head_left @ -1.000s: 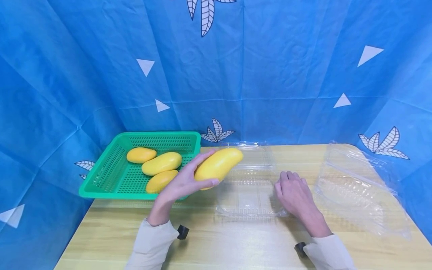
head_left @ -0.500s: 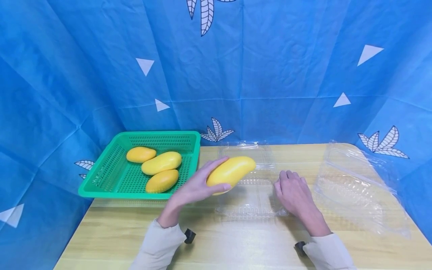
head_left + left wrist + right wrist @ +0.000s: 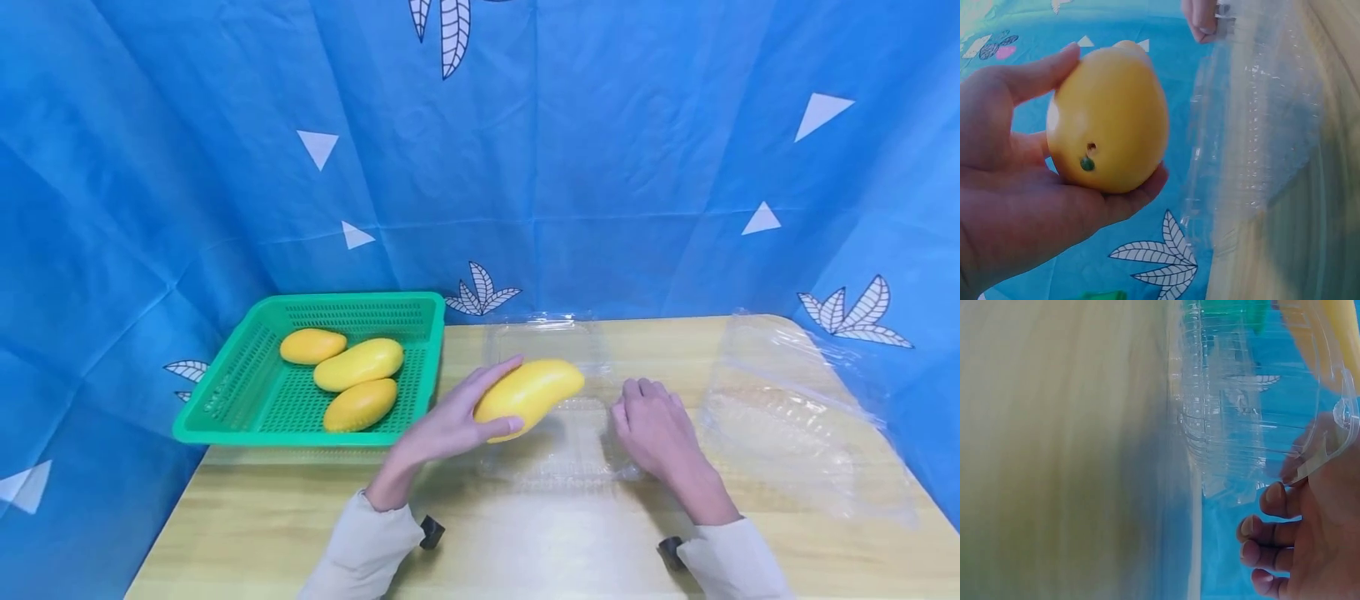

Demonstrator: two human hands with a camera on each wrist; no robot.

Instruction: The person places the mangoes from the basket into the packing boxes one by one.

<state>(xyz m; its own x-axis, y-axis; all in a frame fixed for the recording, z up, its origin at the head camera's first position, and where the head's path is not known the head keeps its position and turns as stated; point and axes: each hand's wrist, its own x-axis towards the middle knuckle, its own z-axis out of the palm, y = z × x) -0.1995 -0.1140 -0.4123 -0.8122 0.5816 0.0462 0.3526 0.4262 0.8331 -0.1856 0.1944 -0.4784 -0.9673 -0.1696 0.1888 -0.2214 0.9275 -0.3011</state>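
The yellow mango [image 3: 536,396] has moved right, farther from the green basket [image 3: 285,439], and now hangs over the open clear clamshell container [image 3: 573,454], not yet set down in it. The left hand [image 3: 453,421] grips it between thumb and fingers, reaching in from the left. The right hand [image 3: 660,429] stays at the container's right rim, fingers curled, seemingly pinching it.

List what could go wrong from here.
1. The smooth, elongated yellow mango might slip: the person's left hand grips it toward one end, and the other end juts out unsupported.
2. The clear plastic hinged container could skid or tip if the mango lands off-centre, since the right hand steadies it only at its right side.
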